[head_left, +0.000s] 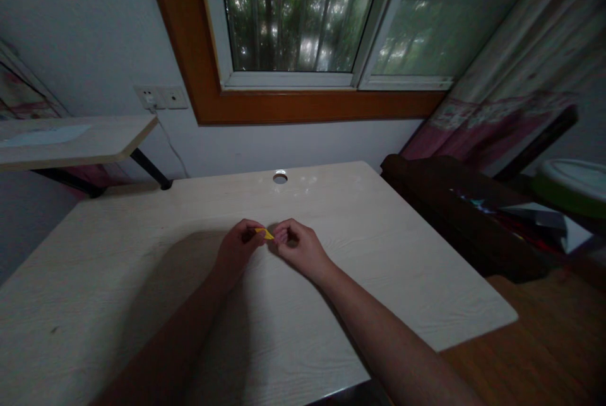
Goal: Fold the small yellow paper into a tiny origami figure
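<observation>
Head view. Left hand (238, 247) and right hand (299, 249) brought together above the middle of a pale wooden table (118, 292), fingertips nearly touching. Pinched between them, a small yellow piece (265, 233), too small and dim to identify. Fingers of both hands curled in narrow on its 2 ends; resting on the tabletop or just off it, cannot tell which. Beyond the hands, 1 round cable hole (280, 177) near the table's far edge. Farther back, a wood-framed window (293, 14), with a wall socket (161, 98) to its left and a side shelf (71, 137) lower down. To the right, a curtain (497, 90) and dark furniture (440, 197) just beside the table.
</observation>
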Tool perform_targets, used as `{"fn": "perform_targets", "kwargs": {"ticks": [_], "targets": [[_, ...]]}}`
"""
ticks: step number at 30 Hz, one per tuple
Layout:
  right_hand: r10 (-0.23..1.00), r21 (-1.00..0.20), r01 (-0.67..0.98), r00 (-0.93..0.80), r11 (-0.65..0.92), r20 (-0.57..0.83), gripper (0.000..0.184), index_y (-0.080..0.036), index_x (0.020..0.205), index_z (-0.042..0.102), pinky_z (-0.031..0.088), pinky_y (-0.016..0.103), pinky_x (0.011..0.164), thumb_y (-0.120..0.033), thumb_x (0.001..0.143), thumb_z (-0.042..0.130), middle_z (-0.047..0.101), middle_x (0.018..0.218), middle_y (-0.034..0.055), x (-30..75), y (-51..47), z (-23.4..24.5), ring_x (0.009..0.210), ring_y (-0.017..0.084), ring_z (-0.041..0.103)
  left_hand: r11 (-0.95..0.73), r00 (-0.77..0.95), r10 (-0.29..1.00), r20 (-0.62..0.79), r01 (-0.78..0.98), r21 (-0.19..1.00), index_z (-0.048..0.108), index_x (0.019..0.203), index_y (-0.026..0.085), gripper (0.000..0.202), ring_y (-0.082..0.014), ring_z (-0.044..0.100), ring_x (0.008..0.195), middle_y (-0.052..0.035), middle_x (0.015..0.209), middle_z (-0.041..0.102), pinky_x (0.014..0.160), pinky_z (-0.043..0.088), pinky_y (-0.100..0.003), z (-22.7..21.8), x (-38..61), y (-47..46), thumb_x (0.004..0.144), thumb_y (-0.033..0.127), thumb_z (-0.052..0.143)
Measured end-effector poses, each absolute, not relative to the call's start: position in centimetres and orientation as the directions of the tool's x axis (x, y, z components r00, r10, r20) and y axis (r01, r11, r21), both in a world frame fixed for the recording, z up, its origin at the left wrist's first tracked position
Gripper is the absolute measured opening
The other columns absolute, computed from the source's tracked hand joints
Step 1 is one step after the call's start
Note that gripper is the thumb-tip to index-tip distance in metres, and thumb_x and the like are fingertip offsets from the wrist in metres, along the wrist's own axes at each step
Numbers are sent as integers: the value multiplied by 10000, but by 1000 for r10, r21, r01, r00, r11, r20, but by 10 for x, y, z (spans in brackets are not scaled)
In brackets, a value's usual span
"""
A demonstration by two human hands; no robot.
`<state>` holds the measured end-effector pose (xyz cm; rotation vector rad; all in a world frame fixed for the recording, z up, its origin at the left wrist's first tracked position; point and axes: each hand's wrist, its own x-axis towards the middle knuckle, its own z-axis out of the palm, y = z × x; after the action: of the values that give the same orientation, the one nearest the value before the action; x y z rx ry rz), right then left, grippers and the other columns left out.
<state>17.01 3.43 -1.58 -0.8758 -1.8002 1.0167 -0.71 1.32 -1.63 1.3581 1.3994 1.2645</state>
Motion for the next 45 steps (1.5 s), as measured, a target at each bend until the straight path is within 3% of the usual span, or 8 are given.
{"fn": "perform_targets", "kwargs": {"ticks": [7, 17, 26, 37, 45], "targets": [[790, -812, 185, -426, 554, 442, 141, -203, 958, 678, 498, 259, 712, -194, 824, 634, 646, 848, 31, 174, 34, -6, 755, 135, 607, -65, -111, 990, 84, 165, 984, 642, 851, 175, 210, -164, 670, 711, -18, 751, 701, 685, 511, -268, -15, -6, 11, 782, 372, 669], [747, -757, 202, -445, 621, 494, 91, -225, 925, 703, 468, 257, 696, -208, 864, 639, 627, 826, 32, 176, 37, -7, 774, 146, 589, -86, -57, 993, 100, 204, 975, 651, 853, 175, 184, -156, 653, 698, -11, 730, 686, 685, 504, -267, -16, -5, 10, 812, 354, 633], [754, -761, 226, -463, 608, 465, 106, -244, 932, 721, 479, 274, 728, -247, 873, 632, 657, 876, 49, 177, 37, -5, 815, 160, 607, -122, -57, 989, 136, 207, 971, 641, 942, 197, 215, -143, 640, 690, 16, 704, 651, 660, 489, -245, -12, -3, 9, 797, 354, 651], [804, -761, 306, -391, 572, 448, 116, -216, 873, 725, 429, 249, 631, -282, 873, 629, 616, 772, 28, 176, 36, -4, 678, 132, 560, -188, -92, 967, 238, 377, 907, 639, 969, 195, 200, -121, 594, 638, 25, 682, 613, 617, 467, -218, -11, -2, 6, 793, 290, 652], [846, -832, 247, -349, 497, 402, 80, -201, 824, 715, 428, 241, 600, -258, 833, 659, 600, 745, 20, 174, 38, -7, 658, 131, 549, -236, -71, 953, 295, 435, 869, 631, 994, 209, 194, -130, 640, 695, 9, 764, 661, 643, 502, -220, -9, 0, 3, 814, 281, 626]]}}
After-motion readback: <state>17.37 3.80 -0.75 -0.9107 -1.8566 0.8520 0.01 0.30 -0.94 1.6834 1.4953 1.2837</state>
